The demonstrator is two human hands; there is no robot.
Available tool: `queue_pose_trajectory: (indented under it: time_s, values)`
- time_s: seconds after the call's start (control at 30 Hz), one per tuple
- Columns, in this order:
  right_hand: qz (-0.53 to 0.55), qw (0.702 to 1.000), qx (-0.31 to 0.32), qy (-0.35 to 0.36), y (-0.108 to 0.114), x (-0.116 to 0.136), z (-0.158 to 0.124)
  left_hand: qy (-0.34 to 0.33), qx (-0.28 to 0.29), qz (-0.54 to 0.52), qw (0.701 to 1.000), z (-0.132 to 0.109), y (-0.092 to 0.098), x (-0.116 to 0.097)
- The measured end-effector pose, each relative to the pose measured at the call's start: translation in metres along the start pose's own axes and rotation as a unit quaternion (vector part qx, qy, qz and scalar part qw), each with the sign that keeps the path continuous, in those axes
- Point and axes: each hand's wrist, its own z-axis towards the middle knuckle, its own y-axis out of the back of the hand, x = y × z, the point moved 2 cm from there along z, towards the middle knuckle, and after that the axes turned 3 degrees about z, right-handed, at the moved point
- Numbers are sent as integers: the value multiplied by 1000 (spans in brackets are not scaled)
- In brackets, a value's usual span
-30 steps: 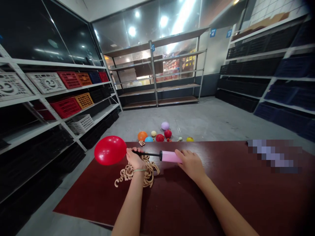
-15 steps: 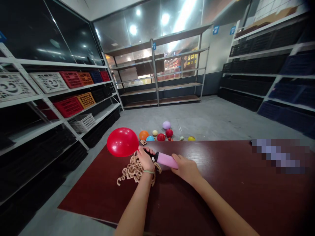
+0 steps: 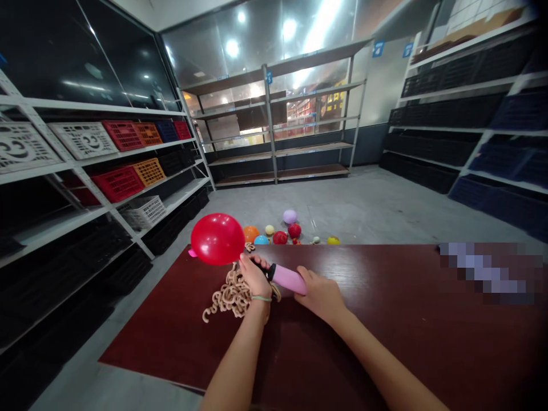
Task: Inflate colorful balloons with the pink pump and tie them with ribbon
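Observation:
My left hand (image 3: 254, 275) is closed round the neck of a red balloon (image 3: 217, 238) and the black nozzle end of a pink hand pump (image 3: 288, 279). The balloon is inflated and sticks up to the left of that hand. My right hand (image 3: 319, 293) grips the pink pump body, pushed in close to the left hand. Both hands work over a dark red table (image 3: 385, 331). A heap of beige S-shaped hooks (image 3: 229, 295) lies on the table under my left hand.
Several small inflated balloons (image 3: 280, 231) lie on the grey floor beyond the table's far edge. Metal shelves with coloured crates (image 3: 115, 182) line the left side, dark shelves the right, empty shelving the back. A blurred patch (image 3: 488, 273) lies at the table's right.
My right hand pushed the pump in towards my left hand, so the black rod no longer shows. The red balloon rose and swung up and to the right.

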Motion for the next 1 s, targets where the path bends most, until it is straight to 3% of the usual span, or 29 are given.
queue_pose_trajectory:
  time_s: [0.17, 0.43, 0.57, 0.77, 0.87, 1.0]
  values:
    - [-23, 999, -23, 32, 7, -3, -1, -15, 17, -21, 1000, -4, -3, 4]
    - [-89, 994, -62, 16, 14, -45, 6, -65, -61, -44, 995, 21, 14, -22]
    - [-80, 995, -55, -5, 8, -31, 3, -52, -61, -37, 996, 12, 11, -13]
    - [-46, 999, -19, 18, -2, 4, -3, -12, 1, -23, 1000, -6, -1, 7]
    - [-57, 997, -34, 46, 3, -3, -1, -14, 0, -28, 1000, -5, 0, 5]
    - [-91, 993, -61, 35, 17, -32, 4, -38, -38, -31, 998, 6, 7, -4]
